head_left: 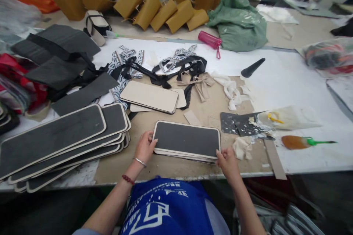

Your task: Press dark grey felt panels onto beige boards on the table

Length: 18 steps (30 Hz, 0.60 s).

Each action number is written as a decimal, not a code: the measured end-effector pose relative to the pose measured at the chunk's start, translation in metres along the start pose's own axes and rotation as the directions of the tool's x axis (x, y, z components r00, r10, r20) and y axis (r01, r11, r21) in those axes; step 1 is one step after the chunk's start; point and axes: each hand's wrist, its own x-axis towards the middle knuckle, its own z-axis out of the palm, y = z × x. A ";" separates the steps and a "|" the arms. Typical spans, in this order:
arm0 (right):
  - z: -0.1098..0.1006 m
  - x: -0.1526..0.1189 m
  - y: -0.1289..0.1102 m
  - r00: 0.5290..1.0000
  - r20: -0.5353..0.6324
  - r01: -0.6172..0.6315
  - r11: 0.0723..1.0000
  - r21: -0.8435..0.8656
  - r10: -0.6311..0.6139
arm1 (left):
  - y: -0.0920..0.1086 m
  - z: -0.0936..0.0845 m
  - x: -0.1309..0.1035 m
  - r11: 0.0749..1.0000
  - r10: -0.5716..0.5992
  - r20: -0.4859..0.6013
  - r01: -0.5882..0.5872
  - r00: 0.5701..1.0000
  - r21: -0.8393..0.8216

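Observation:
In front of me lies a short stack of black rounded panels with beige edges (186, 138). My left hand (145, 147) grips its left end, thumb on top at the edge. At the lower right corner my right hand (227, 161) pinches the stack between thumb and fingers. Just beyond it are beige rounded panels (150, 96), laid face up and overlapping. To the left, longer black panels with beige edges (52, 136) are piled in a loose, fanned stack reaching the table's front edge.
Right of my hands are a glue-spotted black sheet (231, 123), a bottle of amber liquid with green nozzle (295, 142) and crumpled scraps (242, 148). Fabric strips (182, 66), a black tapered tool (253, 68) and a pink pouch (209, 39) lie farther back. Mustard bags (150, 9) line the back.

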 end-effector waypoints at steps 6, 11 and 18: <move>0.005 -0.004 0.010 1.000 0.008 -0.027 0.998 0.054 0.027 | -0.001 -0.005 0.000 0.982 -0.086 0.067 0.096 0.994 -0.164; 0.007 -0.004 0.010 0.999 -0.013 -0.033 0.998 0.047 0.033 | 0.004 -0.005 -0.002 0.966 -0.066 0.033 0.072 0.997 -0.249; 0.008 -0.001 0.013 0.998 -0.031 -0.051 0.999 -0.008 0.051 | -0.008 0.001 0.002 0.930 -0.081 0.045 0.091 0.996 -0.356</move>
